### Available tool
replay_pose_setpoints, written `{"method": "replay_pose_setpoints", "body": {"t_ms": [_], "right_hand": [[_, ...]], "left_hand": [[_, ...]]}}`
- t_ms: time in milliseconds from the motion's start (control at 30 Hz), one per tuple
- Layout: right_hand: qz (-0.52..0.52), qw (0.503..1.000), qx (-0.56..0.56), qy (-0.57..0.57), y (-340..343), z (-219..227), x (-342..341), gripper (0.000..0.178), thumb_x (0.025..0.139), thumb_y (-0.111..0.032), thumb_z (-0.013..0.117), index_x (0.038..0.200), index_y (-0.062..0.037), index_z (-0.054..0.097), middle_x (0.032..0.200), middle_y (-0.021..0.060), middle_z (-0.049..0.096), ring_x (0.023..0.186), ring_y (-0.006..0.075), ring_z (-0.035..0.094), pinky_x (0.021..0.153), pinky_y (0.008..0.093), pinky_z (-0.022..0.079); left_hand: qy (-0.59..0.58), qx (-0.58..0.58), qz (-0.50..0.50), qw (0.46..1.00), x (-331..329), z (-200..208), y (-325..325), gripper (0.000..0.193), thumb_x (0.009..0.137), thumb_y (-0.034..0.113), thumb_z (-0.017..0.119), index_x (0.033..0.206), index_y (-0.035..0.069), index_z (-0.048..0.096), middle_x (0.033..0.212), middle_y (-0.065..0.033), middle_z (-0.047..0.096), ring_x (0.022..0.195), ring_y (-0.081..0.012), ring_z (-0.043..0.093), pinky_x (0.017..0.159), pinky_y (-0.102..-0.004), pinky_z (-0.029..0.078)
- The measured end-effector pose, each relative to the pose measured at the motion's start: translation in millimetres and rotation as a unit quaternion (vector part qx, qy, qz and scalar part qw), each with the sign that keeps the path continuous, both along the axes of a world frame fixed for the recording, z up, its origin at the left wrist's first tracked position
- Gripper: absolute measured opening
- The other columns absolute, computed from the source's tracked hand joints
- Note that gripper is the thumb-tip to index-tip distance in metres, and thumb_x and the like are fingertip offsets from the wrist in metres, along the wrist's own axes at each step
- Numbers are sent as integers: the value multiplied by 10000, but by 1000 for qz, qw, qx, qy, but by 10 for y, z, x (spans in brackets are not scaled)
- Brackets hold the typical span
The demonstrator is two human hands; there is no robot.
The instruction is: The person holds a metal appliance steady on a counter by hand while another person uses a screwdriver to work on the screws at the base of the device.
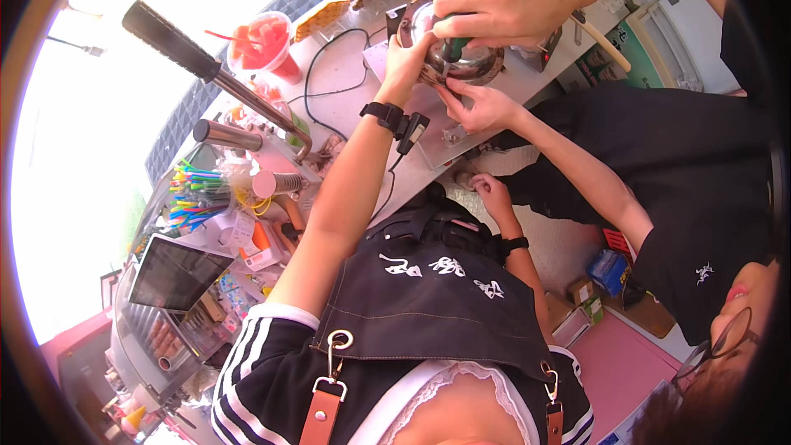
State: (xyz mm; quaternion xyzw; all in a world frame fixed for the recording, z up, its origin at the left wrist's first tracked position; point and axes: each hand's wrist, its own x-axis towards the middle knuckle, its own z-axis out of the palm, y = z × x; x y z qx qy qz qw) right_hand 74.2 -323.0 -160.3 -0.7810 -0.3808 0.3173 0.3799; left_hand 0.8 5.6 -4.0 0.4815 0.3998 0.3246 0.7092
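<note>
My left hand (404,68), with a black band and a small device on its wrist, grips the near-left side of a round shiny metal part (482,66) on the worktop. Its fingertips are partly hidden. A co-worker's hand (507,2) above holds a green-handled tool (453,49), pointing down at that part. The co-worker's other hand (480,105) touches the rim from the near side. Low beside my apron, my right hand (493,198) has its fingers closed around something small that I cannot make out.
A lever press with a black handle (169,37) rises at the left, near a cup of red fruit pieces (262,43). A black cable (306,86) curves across the worktop (338,107). Colourful straws (194,194) and a dark screen (177,272) stand lower left. The co-worker is close at right.
</note>
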Motion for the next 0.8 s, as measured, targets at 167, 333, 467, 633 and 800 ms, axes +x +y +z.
{"method": "replay_pose_setpoints", "body": {"t_ms": [167,333,467,633,800], "right_hand": [[-3,1000,4,-1,-7,-13,-5,192,886,-55,600,1057,-15,678,865,73,714,748,143,643,702,274,510],[-3,1000,9,-6,-8,-8,-8,190,886,-63,604,1055,-20,679,860,82,714,744,152,646,699,280,512],[1,1000,0,-11,0,21,-9,190,884,-66,606,1054,-19,678,852,87,711,748,154,652,698,283,511],[3,1000,3,-11,2,19,-8,192,882,-66,607,1054,-19,677,849,87,710,743,159,652,696,283,510],[8,1000,2,-15,5,6,-4,196,882,-65,607,1059,-17,677,859,86,715,756,163,661,702,284,515]], "left_hand": [[0,4,1,1000,1,-6,-19,644,763,350,786,1205,-18,496,1069,-125,621,898,-183,634,729,-308,535],[-6,13,9,1000,8,-29,0,575,772,327,780,1158,-10,518,1002,-97,626,845,-166,625,695,-304,522],[10,3,17,1000,11,-22,-8,559,772,318,781,1145,-8,522,989,-91,626,833,-158,624,695,-305,522],[-4,18,1,1000,12,32,-28,646,750,369,821,1171,-10,511,1013,-106,627,849,-170,637,681,-299,534],[-3,-5,-5,1000,-14,81,-26,714,734,387,837,1213,-10,487,1061,-132,621,868,-192,650,665,-314,555]]}}
